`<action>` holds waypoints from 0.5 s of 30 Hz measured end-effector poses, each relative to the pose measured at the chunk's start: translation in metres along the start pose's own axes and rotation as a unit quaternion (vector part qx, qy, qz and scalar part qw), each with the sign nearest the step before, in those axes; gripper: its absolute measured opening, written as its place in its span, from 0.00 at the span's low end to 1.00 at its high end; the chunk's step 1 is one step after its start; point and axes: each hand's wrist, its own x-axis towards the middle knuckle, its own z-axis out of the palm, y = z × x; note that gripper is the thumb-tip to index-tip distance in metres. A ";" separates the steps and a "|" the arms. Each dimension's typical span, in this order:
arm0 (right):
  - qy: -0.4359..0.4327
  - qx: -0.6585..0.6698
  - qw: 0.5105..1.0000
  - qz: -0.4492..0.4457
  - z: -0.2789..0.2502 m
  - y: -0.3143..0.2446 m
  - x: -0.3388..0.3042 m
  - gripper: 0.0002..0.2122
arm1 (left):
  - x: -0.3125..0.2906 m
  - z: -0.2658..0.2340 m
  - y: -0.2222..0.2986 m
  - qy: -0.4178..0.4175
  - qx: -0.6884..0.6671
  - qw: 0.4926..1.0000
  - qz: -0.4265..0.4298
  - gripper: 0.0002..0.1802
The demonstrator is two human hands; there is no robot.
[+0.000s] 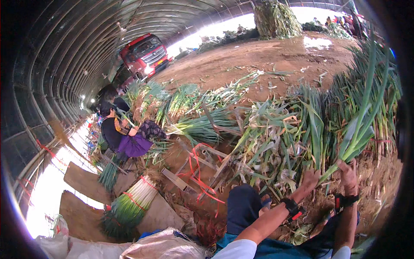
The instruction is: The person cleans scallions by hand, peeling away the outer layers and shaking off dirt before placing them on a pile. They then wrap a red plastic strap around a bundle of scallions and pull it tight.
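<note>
Floor [241, 60]: brown dirt | shed [56, 52]: arched, ribbed | hands [348, 176]: gripping green onion [352, 146]

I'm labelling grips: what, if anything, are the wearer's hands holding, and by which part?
A green onion: the right hand grips its stalk below the leaves. The left hand is at its lower end; whether gripping is unclear.

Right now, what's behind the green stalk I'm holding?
Behind the stalk, upright leafy green bundles show. Whatever lies directly behind the stalk, your left hand and your right hand is covered, so I can't tell.
</note>
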 end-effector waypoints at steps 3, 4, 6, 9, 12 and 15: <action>0.001 0.231 0.973 0.029 0.011 -0.073 -0.007 0.14 | 0.005 -0.019 -0.007 -0.105 0.229 0.966 0.064 0.17; 0.040 0.134 0.984 0.112 0.003 -0.085 -0.009 0.16 | 0.010 -0.036 -0.008 -0.154 0.342 0.923 0.081 0.16; 0.109 0.152 0.979 0.080 -0.043 -0.053 -0.011 0.16 | 0.035 -0.049 0.000 -0.231 0.496 0.830 0.107 0.14; 0.157 0.186 0.969 0.036 -0.055 -0.047 0.020 0.18 | 0.101 -0.159 -0.031 0.014 0.433 0.898 0.077 0.13; 0.191 0.224 0.953 0.066 -0.061 -0.026 0.029 0.19 | 0.160 -0.235 0.010 0.208 0.336 0.913 0.100 0.32; 0.210 0.274 0.937 0.047 -0.101 -0.024 0.006 0.20 | 0.134 -0.121 0.111 0.061 0.353 0.909 0.215 0.37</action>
